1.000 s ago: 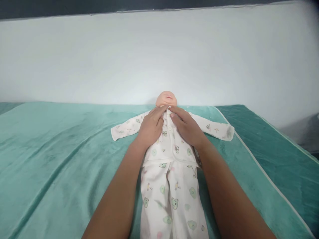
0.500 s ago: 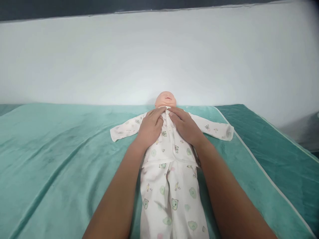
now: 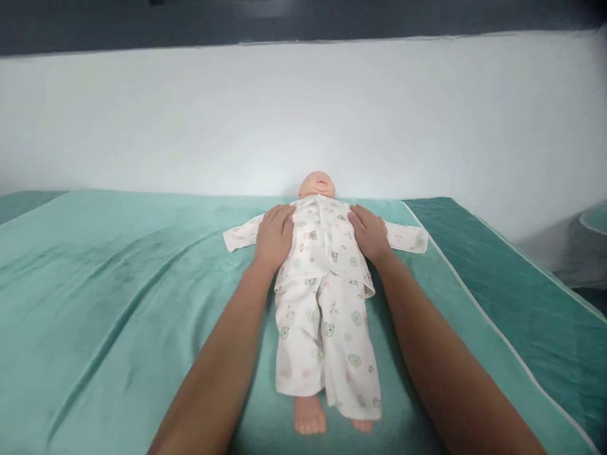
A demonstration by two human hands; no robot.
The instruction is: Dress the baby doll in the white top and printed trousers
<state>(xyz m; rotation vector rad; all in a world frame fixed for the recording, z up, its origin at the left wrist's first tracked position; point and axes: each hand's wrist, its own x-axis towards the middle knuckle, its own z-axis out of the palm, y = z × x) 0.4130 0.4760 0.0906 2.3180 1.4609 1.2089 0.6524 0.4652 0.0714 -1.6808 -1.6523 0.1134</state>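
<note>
A baby doll (image 3: 317, 184) lies on its back, head toward the wall, arms stretched out to both sides. It wears a white printed shirt (image 3: 315, 243) and matching white trousers (image 3: 303, 341); its bare feet show below the cuffs. My left hand (image 3: 275, 234) rests flat with fingers extended on the shirt at the doll's shoulder on the left of the view. My right hand (image 3: 370, 232) lies likewise at the opposite shoulder, over the top of the sleeve. Neither hand grips anything that I can see. The shirt front between them is closed and lies smooth.
A light green sheet (image 3: 142, 303) with creases on its left spreads under the doll. Darker green cloth (image 3: 512, 272) borders it on the right, past a pale edging. Behind the doll's head rises a white wall (image 3: 303, 114) with a dark band on top.
Both hands have moved apart from the collar and upper chest to the two shoulders. The view has shifted, so the doll's feet now show.
</note>
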